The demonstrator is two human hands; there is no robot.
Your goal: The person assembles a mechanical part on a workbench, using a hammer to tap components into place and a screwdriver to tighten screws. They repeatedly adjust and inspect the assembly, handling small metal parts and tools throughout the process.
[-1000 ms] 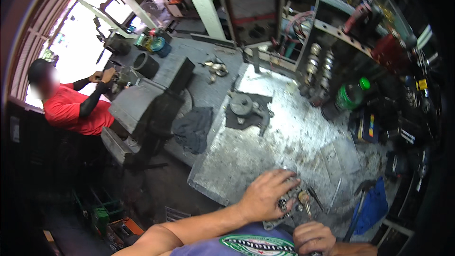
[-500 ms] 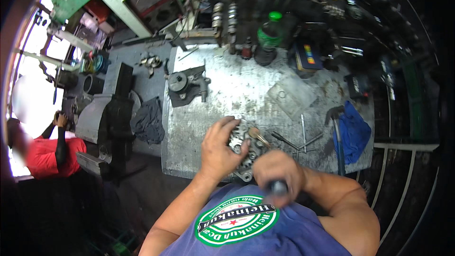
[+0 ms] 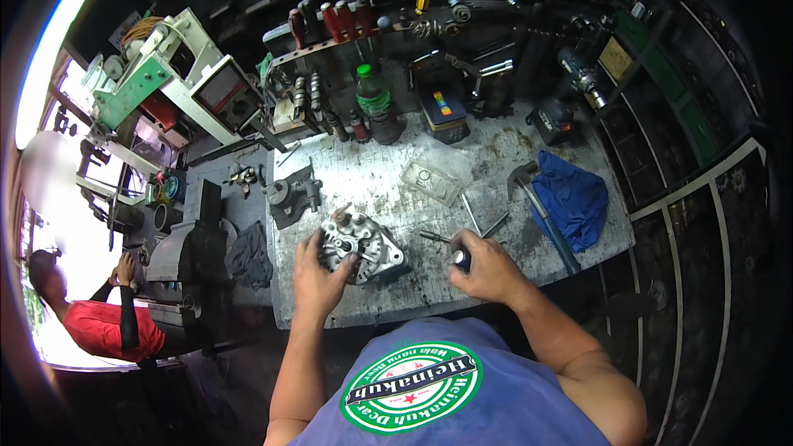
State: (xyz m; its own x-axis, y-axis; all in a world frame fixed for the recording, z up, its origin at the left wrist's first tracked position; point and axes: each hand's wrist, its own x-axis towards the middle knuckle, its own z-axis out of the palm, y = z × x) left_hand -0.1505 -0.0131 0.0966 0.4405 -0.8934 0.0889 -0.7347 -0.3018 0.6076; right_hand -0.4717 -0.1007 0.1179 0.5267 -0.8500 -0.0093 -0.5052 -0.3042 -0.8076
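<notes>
L hand clasps the round silver cast-metal alternator w/ cooling slots, near front edge of scuffed grey metal bench | R hand clenched on blue-handled screwdriver, tip off the unit | progress: looks mid-strip, housing not yet split, 1 grey casting set aside.

scuffed metal workbench with an alternator, hammer, blue rag, green bottle and a clear plastic tray on it

Blown-out daylight left, dim bench, fisheye bending
</notes>
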